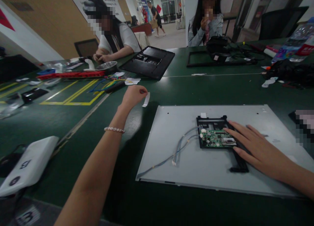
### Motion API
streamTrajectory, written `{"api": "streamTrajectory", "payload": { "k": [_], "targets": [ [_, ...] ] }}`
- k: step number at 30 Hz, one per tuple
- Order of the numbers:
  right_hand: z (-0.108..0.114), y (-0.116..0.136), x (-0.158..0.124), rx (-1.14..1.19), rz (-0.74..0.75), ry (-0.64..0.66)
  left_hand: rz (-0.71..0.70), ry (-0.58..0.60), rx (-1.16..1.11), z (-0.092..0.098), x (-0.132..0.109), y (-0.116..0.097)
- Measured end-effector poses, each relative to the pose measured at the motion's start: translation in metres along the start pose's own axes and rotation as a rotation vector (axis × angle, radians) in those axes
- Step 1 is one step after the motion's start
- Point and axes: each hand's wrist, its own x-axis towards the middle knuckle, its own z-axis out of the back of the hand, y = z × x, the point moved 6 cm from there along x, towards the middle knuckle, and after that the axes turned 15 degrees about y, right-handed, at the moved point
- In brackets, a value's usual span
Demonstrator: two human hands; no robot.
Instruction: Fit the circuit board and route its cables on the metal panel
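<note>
Between the fingertips of my left hand (134,95) hangs a short strip of white tape (146,100), held above the green table left of a grey metal panel (176,167). My right hand (257,147) lies with fingers stretched out over the right side of a black plastic bracket (239,162) on that panel. A green circuit board (216,137) sits in the bracket, near my fingertips. Thin grey-blue cables (183,144) run from the board's left side across the panel to its lower left corner. Another white piece of tape (203,115) sticks at the bracket's top edge.
A black plastic cover (152,60) and a black frame (196,60) lie farther back. Coloured wires (108,85) and a metal bowl (108,66) are at left. A white power bank (31,164) is at near left, a bottle (296,43) at far right. Two people sit opposite.
</note>
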Motion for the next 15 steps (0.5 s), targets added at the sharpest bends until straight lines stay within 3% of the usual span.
{"api": "streamTrajectory", "payload": {
  "k": [5, 8, 11, 12, 15],
  "targets": [
    [0.002, -0.001, -0.001, 0.016, -0.016, -0.010, -0.088, -0.121, -0.109, 0.045, -0.013, -0.043],
    [0.006, -0.002, -0.003, 0.052, -0.037, -0.049, -0.137, -0.123, -0.308, 0.060, -0.025, -0.077],
    [0.013, -0.001, -0.006, 0.098, -0.026, -0.112, -0.171, 0.004, -0.453, 0.058, -0.036, -0.119],
    [0.015, 0.001, -0.007, 0.111, -0.010, -0.134, -0.189, 0.136, -0.478, 0.050, -0.039, -0.135],
    [0.023, 0.013, -0.011, 0.133, 0.053, -0.170, -0.209, 0.360, -0.489, 0.032, -0.049, -0.174]
  ]
}}
